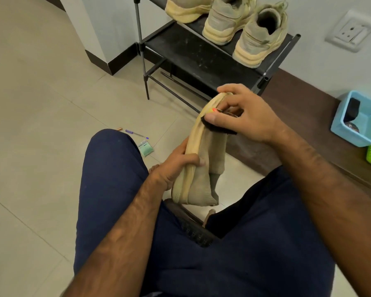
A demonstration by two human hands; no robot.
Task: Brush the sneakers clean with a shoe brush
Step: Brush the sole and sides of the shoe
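the person sat with a beige sneaker [204,174] held up between the thighs, its sole edge turned to the left. the left grip [178,166] curled round the sole near the middle, thumb on the upper. the right grip [246,116] pinched a shoe brush [217,129], its dark bristles touching the upper near the far end. more sneakers [259,37] stood on the black rack [191,52] beyond.

This looks like a home; a black shoe rack [201,54] holds worn sneakers [259,39]; the floor [41,103] is pale tile; a wall socket [349,31] and a blue plastic basket [338,123] are close by.
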